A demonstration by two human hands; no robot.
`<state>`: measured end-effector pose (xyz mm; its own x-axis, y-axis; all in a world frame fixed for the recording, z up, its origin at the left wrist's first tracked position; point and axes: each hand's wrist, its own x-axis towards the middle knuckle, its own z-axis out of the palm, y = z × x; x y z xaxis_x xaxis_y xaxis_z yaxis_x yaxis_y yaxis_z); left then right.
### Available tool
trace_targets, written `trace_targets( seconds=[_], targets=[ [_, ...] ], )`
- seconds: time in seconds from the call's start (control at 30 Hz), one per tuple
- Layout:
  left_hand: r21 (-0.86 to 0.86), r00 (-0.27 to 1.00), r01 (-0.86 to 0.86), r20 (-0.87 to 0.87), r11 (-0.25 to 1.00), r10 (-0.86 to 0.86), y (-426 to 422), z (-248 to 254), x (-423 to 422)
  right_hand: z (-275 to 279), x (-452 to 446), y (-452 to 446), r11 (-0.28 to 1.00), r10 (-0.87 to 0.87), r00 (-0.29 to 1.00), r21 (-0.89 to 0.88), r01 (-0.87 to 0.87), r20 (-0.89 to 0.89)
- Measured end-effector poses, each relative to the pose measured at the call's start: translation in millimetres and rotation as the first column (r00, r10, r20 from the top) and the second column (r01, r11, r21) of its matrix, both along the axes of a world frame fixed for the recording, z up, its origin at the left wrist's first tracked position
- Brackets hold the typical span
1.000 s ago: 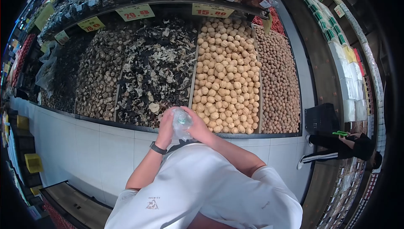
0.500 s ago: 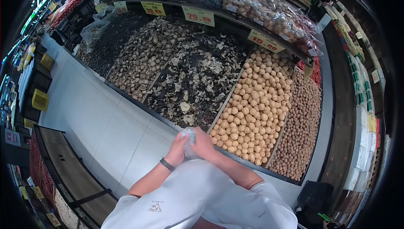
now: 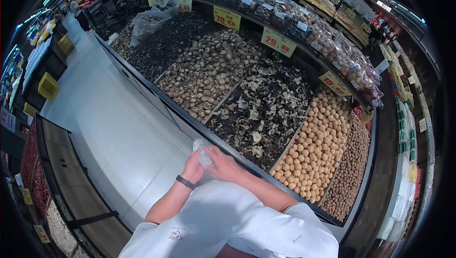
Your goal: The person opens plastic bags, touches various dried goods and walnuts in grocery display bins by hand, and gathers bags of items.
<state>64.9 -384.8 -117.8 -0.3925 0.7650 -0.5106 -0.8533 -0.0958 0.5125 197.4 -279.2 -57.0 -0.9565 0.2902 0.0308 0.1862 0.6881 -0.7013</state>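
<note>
A crumpled clear plastic bag (image 3: 201,150) is held between my two hands, in front of my white shirt. My left hand (image 3: 191,168), with a dark band on its wrist, closes around the bag's left side. From the right, my right hand (image 3: 222,164) grips the bag with bent fingers. Part of the bag hangs below the hands, hazy against the shirt. Beyond my right hand lies a bin of dried black fungus (image 3: 266,111), with walnuts (image 3: 313,146) on its right and dried mushrooms (image 3: 213,70) on its left.
Packaged dried goods (image 3: 285,13) fill a shelf above the bins, with price signs (image 3: 278,42) along its edge. A smaller brown nut-like bin (image 3: 349,177) adjoins the walnuts. Pale floor tiles (image 3: 128,134) run left of the bins, and a dark display stand (image 3: 78,172) stands at the lower left.
The view has turned left, so the bins sit further right. Both hands still hold the bag, now over the floor beside the bin edge; the bag's top shows more between them.
</note>
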Motion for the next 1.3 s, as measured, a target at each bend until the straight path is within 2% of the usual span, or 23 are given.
trace_targets(
  seconds=[0.07,0.3,0.5,0.67,0.7,0.77,0.9,1.0,1.07,1.1,1.17,1.2,1.3],
  targets=[
    [0.01,0.999,0.019,0.041,1.0,-0.02,-17.6,-2.3,-33.8,-5.0,-38.5,-15.2,0.997,0.001,1.0,0.072,-0.001,-0.005],
    [0.029,0.998,0.058,0.012,0.998,-0.058,-77.6,22.4,-135.1,-4.4,-152.0,-58.3,0.992,0.04,0.998,0.119,-0.047,0.056],
    [0.046,0.999,0.027,0.029,0.999,-0.028,-119.5,22.4,-187.9,-27.8,-230.1,-74.4,0.985,0.132,0.99,0.121,-0.126,-0.044],
    [0.162,0.998,-0.053,0.055,0.985,0.045,-150.9,4.0,-233.3,-46.6,-293.1,-84.4,0.968,0.248,0.962,0.0,-0.25,-0.113],
    [0.157,0.997,-0.061,0.049,0.986,0.054,-152.9,6.8,-246.3,-48.6,-308.4,-85.6,0.966,0.257,0.959,-0.003,-0.259,-0.119],
    [0.022,0.996,-0.088,0.02,0.996,0.087,-155.2,13.0,-272.9,-53.1,-340.8,-85.6,0.963,0.26,0.954,-0.04,-0.268,-0.146],
    [-0.018,0.991,-0.134,-0.03,0.991,0.133,-153.7,9.6,-332.0,-72.5,-411.9,-79.0,0.952,0.291,0.936,-0.039,-0.304,-0.199],
    [-0.084,0.986,-0.169,-0.025,0.982,0.167,-153.2,2.9,-385.7,-68.8,-471.0,-69.1,0.94,0.331,0.928,-0.021,-0.34,-0.172],
    [-0.238,0.969,-0.205,-0.184,0.949,0.163,-154.6,-2.6,-427.6,-61.5,-512.2,-59.7,0.941,0.321,0.923,-0.042,-0.337,-0.21],
    [-0.235,0.968,-0.212,-0.187,0.949,0.17,-149.2,-1.9,-450.0,-58.6,-532.5,-52.9,0.939,0.328,0.921,-0.038,-0.343,-0.213],
    [-0.311,0.911,-0.301,-0.374,0.901,0.175,-142.4,-3.6,-491.5,-55.1,-572.6,-43.2,0.947,0.312,0.925,-0.004,-0.321,-0.217],
    [-0.332,0.914,-0.312,-0.361,0.89,0.185,-143.5,4.8,-517.3,-56.8,-602.8,-45.3,0.941,0.326,0.923,-0.027,-0.338,-0.206],
    [-0.306,0.852,-0.396,-0.473,0.866,0.223,-124.6,26.5,-561.5,-53.8,-662.7,-31.2,0.937,0.342,0.911,0.013,-0.349,-0.232]
  ],
)
